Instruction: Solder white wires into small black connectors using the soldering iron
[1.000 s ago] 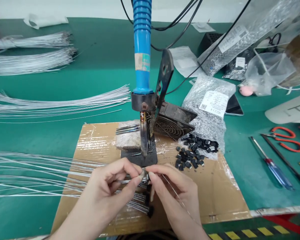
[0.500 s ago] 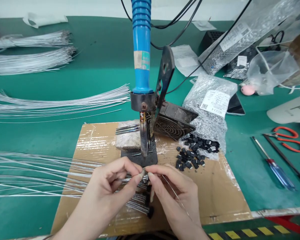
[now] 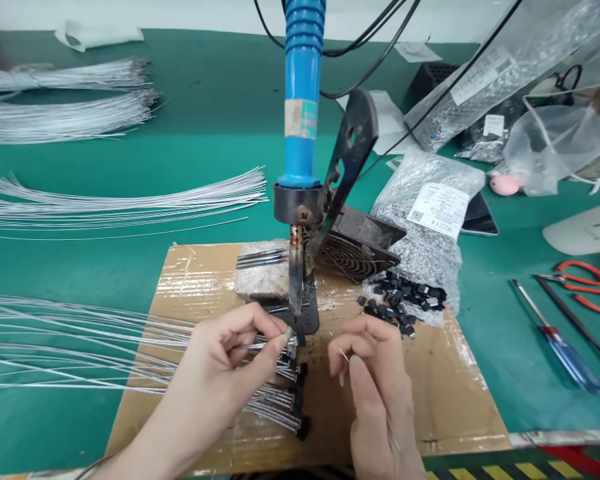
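Observation:
My left hand (image 3: 235, 363) is closed in a pinch on a thin wire with a small black connector (image 3: 301, 339) at its end. This connector sits just below the tip of a soldering iron (image 3: 295, 287), which stands point down in a metal holder; whether they touch I cannot tell. Off to the right, my right hand (image 3: 380, 387) is curled round a thin strand of solder wire (image 3: 344, 355), whose end pokes out past the fingers. Beneath my left hand, several wires with black connectors (image 3: 303, 427) lie on the cardboard (image 3: 330, 433).
Loose black connectors (image 3: 405, 300) spill from a bubble-wrap bag (image 3: 430, 227) beside a small fan (image 3: 360, 250). White wire bundles (image 3: 130, 207) lie at left. A screwdriver (image 3: 563, 347) and orange-handled scissors (image 3: 587, 277) are at right. The iron's stand (image 3: 353, 140) rises in the middle.
My right hand has drawn away to the right from my left fingertips, keeping the solder wire. The black connector by my left fingers now shows. The whole view has shifted slightly.

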Available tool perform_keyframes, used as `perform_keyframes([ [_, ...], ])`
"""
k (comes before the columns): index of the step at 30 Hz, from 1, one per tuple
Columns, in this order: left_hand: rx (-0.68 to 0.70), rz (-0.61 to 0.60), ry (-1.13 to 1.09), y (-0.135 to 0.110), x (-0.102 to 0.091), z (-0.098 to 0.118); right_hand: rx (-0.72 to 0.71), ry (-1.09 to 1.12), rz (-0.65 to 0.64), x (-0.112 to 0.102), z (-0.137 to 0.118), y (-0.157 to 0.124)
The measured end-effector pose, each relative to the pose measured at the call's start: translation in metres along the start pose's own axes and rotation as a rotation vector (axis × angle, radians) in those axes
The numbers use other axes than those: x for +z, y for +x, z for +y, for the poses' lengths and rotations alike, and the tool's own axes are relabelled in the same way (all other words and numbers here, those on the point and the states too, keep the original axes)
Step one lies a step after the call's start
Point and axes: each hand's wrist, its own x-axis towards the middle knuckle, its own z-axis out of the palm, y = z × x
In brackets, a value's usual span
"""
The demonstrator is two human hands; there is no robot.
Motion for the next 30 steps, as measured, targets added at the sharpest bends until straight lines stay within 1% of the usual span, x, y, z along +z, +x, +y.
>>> perform_keyframes([
  [3, -0.006, 0.007, 0.014, 0.002, 0.001, 0.001, -0.055, -0.032, 0.002, -0.004, -0.002, 0.004],
  [6, 0.012, 0.010, 0.015, 0.005, 0.002, 0.003, -0.085, -0.017, -0.045, -0.006, -0.004, 0.009],
  [9, 0.015, 0.011, 0.007, 0.006, 0.003, 0.004, -0.106, 0.009, -0.065, -0.004, -0.007, 0.013],
  [11, 0.006, 0.007, 0.006, 0.007, 0.003, 0.004, -0.125, 0.065, -0.071, -0.001, -0.008, 0.015],
  [13, 0.004, 0.007, 0.014, 0.007, 0.002, 0.004, -0.120, 0.137, -0.092, 0.002, -0.010, 0.016],
  [15, 0.017, 0.011, 0.018, 0.008, 0.002, 0.003, -0.082, 0.196, -0.113, 0.005, -0.011, 0.016],
  [18, 0.044, 0.033, 0.000, 0.010, 0.002, 0.002, -0.032, 0.241, -0.085, 0.008, -0.015, 0.014],
  [20, 0.055, 0.057, -0.015, 0.011, 0.002, 0.003, -0.033, 0.233, -0.049, 0.010, -0.017, 0.014],
  [23, 0.059, 0.084, -0.021, 0.011, 0.002, 0.006, -0.054, 0.206, -0.044, 0.011, -0.018, 0.014],
  [30, 0.069, 0.087, -0.014, 0.010, 0.002, 0.011, -0.052, 0.146, -0.036, 0.009, -0.019, 0.018],
])
